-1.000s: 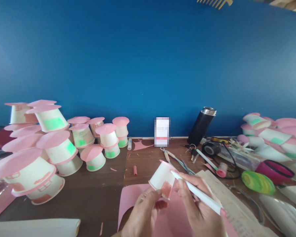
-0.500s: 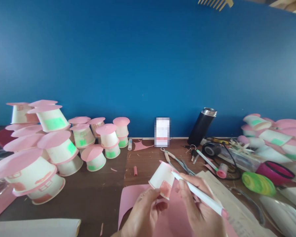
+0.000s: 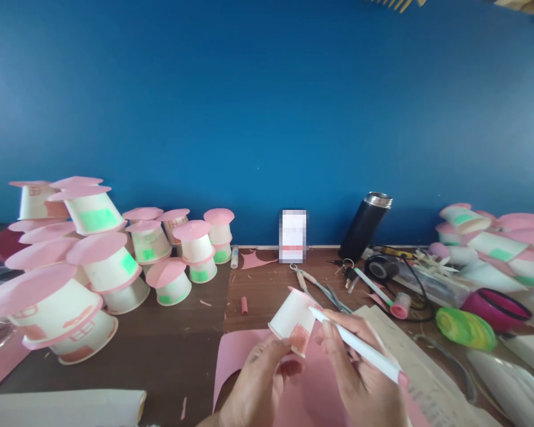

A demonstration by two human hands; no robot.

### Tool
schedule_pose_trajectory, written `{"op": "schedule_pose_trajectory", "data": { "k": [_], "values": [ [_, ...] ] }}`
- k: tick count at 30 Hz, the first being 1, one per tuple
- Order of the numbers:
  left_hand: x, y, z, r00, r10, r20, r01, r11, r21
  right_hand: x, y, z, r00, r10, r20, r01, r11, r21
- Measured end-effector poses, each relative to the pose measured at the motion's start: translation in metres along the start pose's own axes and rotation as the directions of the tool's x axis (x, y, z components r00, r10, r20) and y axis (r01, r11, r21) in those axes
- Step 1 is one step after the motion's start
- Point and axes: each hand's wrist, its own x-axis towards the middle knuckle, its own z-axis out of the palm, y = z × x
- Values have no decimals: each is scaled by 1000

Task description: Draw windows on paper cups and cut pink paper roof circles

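My left hand [image 3: 262,376] grips a small white paper cup [image 3: 289,314] by its lower rim, tilted over the table. A pinkish-red door shape is coloured on the cup's side, and a bit of pink shows at its top edge. In my right hand [image 3: 360,362] is a white marker [image 3: 365,347] with a pink end, held like a pen. Its tip meets the cup's side near the upper right; any fresh mark there is too small to make out. Under both hands lies a sheet of pink paper [image 3: 235,350]. A pink marker cap [image 3: 244,305] rests beyond it.
Paper-cup houses with pink roofs [image 3: 102,255] are stacked at left, more [image 3: 502,249] at right. Scissors [image 3: 331,296], keys [image 3: 350,276], a green-tipped marker [image 3: 374,286], a black flask [image 3: 365,225] and a glue stick [image 3: 234,257] lie or stand toward the blue wall [image 3: 258,118].
The camera view has shifted very slightly. Both hands keep almost the same pose, with the marker tip still at the cup's side.
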Motion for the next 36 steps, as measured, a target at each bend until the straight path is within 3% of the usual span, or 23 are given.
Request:
{"op": "schedule_pose_trajectory", "data": {
  "k": [22, 36],
  "values": [
    [-3, 1, 3, 1000, 2, 22, -4, 997, 81, 0, -2, 1, 1000, 3, 1, -3, 1000, -22],
    [1, -6, -11, 996, 61, 63, -73, 973, 221, -1, -4, 2, 1000, 2, 27, -2, 1000, -6]
  ]
}}
